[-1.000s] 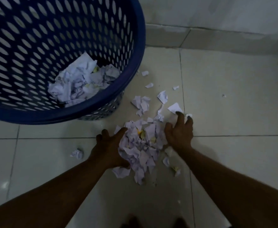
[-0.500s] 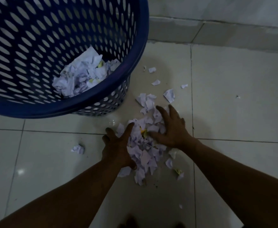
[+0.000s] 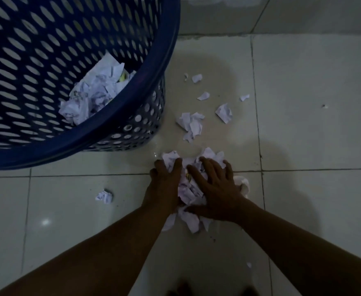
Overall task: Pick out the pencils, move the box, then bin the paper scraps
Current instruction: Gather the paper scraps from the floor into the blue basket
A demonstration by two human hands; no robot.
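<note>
A heap of crumpled white paper scraps (image 3: 188, 190) lies on the tiled floor between my hands. My left hand (image 3: 165, 184) cups the heap's left side, its fingers curled into the paper. My right hand (image 3: 215, 189) lies flat over the heap's right side with its fingers spread, pressing it toward the left hand. The blue perforated bin (image 3: 111, 134) stands to the upper left, with more crumpled paper (image 3: 96, 92) at its bottom. No pencils or box are in view.
Loose scraps lie beyond the heap: a cluster (image 3: 191, 124), a single piece (image 3: 224, 113) and smaller bits (image 3: 203, 96) toward the wall. One scrap (image 3: 104, 196) sits left of my left hand. The tiled wall base runs along the top.
Both hands have closed in on the heap, squeezing it into a tighter bundle. My right hand moved from the heap's far right edge onto its top. The view shifted closer.
</note>
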